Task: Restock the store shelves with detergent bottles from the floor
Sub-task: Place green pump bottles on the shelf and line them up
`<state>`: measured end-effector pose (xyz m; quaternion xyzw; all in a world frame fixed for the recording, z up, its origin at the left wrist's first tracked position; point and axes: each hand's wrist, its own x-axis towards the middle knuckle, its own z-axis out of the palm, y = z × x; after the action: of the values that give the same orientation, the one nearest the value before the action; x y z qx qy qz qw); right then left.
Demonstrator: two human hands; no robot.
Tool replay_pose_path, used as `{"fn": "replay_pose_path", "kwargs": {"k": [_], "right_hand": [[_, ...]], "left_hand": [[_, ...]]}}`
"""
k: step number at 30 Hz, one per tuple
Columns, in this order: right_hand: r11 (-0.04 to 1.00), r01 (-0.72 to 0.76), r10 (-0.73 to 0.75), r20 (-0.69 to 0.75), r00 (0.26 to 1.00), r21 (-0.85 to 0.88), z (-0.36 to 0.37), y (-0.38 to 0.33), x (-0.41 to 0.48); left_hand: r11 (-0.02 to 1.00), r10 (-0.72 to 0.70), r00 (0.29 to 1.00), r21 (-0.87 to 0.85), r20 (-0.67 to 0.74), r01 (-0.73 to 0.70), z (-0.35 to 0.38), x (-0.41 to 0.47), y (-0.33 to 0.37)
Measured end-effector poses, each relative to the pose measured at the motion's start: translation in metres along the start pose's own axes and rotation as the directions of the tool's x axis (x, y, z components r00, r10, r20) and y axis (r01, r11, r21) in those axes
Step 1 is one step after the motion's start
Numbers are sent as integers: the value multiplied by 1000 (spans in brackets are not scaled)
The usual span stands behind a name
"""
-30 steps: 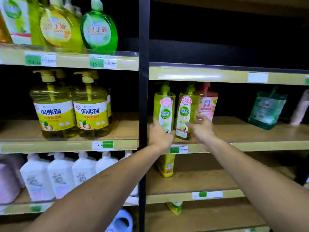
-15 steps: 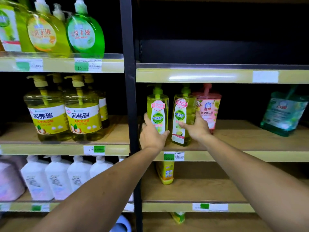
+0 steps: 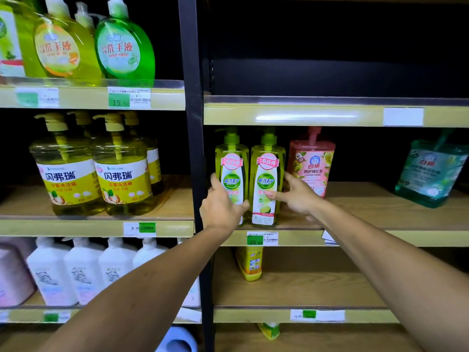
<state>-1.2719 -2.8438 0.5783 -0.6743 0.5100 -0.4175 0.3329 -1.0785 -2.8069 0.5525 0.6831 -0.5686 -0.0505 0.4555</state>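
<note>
I'm straightening two bottles on the shelf [image 3: 380, 207].
My left hand [image 3: 223, 207] is gripping the left bottle [image 3: 232, 171], my right hand [image 3: 297, 196] the right bottle [image 3: 267, 179] at its three o'clock; gentle release looks next.

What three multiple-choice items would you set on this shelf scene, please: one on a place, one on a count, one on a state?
1. Where is the pink bottle?
A. on the floor
B. one shelf lower
C. right of the right green bottle

2. How many bottles do the hands grip?
A. two
B. one
C. three

3. What is the left hand doing?
A. hanging idle
B. gripping the left green bottle
C. pointing upward

Answers: C, it stands beside that bottle, behind the right hand; A, each hand grips one green bottle; B, its fingers curl round it.
</note>
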Motion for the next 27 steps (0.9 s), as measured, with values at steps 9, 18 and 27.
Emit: {"fn": "replay_pose_path", "kwargs": {"k": [9, 18, 27], "right_hand": [[997, -21, 27, 81, 996, -75, -1, -2, -3], [992, -117, 122, 168, 978, -35, -2, -12, -9], [932, -126, 2, -341, 940, -340, 57, -29, -76]], "left_hand": [[998, 48, 997, -53, 66, -44, -6, 0, -7], [996, 45, 989, -82, 142, -34, -14, -4, -3], [976, 102, 985, -207, 137, -72, -29, -45, -6]]}}
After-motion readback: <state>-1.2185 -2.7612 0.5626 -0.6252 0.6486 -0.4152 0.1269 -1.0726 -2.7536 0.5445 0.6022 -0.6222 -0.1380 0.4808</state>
